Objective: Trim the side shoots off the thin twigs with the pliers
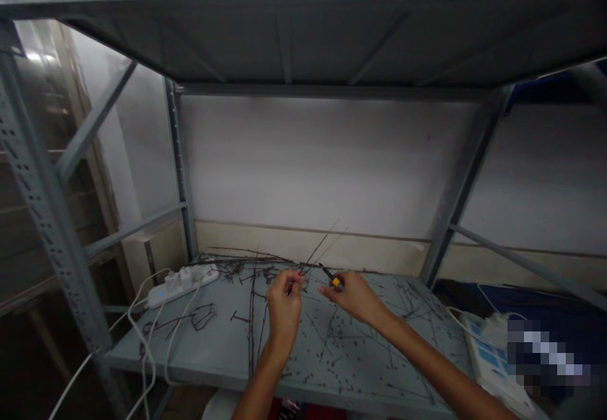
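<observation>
My left hand (284, 306) is closed, its fingertips pinching a thin dark twig (323, 238) that slants up to the right. A second, fainter twig runs beside it. To the right, my right hand (353, 293) is wrapped round a small black-and-yellow hand tool (336, 281) whose dark tip points up and left toward the twigs. The tool's exact kind cannot be made out, and a small gap separates it from my left hand. Below both hands, the grey metal shelf (279, 379) carries scattered short dark bits and thin stems.
A white power strip (177, 287) with plugs and cables lies at the shelf's left end. Near it rests a loose bundle of dark twigs (202, 315). Metal uprights (467, 186) and an upper shelf (303, 40) frame the space, with a wall behind. Another power strip (493, 357) lies at right.
</observation>
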### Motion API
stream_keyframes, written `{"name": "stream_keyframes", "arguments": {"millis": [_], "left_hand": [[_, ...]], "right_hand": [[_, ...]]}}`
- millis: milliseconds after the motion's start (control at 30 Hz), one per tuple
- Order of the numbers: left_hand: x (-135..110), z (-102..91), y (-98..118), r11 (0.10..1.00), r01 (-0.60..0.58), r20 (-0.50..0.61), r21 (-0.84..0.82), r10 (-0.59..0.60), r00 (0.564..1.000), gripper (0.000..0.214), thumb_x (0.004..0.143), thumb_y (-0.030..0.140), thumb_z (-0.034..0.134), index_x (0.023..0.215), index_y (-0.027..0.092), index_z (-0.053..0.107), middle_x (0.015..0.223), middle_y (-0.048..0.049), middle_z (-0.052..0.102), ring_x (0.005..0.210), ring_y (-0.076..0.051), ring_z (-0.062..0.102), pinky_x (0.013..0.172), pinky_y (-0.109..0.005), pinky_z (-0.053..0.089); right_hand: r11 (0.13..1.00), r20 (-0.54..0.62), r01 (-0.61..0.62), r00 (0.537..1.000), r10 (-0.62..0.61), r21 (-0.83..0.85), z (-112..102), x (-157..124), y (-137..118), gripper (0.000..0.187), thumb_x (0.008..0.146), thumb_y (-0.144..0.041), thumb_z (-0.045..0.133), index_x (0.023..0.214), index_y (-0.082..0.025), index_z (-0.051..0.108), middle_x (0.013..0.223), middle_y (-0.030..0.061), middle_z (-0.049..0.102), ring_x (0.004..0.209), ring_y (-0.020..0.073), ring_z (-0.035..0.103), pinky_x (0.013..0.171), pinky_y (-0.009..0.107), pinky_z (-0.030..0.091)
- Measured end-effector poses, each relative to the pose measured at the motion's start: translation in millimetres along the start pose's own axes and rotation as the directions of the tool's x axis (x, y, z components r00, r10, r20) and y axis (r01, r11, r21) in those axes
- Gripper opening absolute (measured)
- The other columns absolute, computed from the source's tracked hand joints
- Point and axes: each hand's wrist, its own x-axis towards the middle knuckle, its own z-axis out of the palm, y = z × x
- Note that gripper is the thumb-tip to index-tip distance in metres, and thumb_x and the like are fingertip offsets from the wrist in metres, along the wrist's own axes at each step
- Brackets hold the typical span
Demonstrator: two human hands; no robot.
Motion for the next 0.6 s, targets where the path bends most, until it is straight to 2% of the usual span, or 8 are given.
{"name": "stream_keyframes", "arguments": {"millis": [333, 600], "left_hand": [[-3.6, 1.3, 2.8, 1.0, -0.015, 0.018, 0.016, 0.015, 1.0, 0.01, 0.086, 0.019, 0.061, 0.08, 0.022, 0.067, 0.087, -0.0042, 0.075, 0.086, -0.023, 0.071, 0.078, -0.033, 0.053], [-2.9, 1.5, 3.0, 0.999, 0.034, -0.002, -0.029, -0.034, 0.999, 0.008, 0.087, 0.023, 0.063, 0.079, 0.022, 0.067, 0.089, -0.0052, 0.076, 0.086, -0.023, 0.072, 0.078, -0.033, 0.054]], "right_hand": [[0.994, 0.006, -0.009, 1.0, 0.008, 0.113, -3.1, 9.8, 0.3, 0.033, 0.082, -0.045, 0.07, 0.064, -0.017, 0.072, 0.06, 0.0063, 0.07, 0.058, 0.0191, 0.063, 0.058, 0.027, 0.039], [0.991, 0.021, 0.006, 1.0, -0.009, 0.132, -5.6, 7.2, 4.0, 0.035, 0.082, -0.046, 0.069, 0.062, -0.017, 0.072, 0.057, 0.0045, 0.069, 0.055, 0.0173, 0.061, 0.056, 0.026, 0.037]]}}
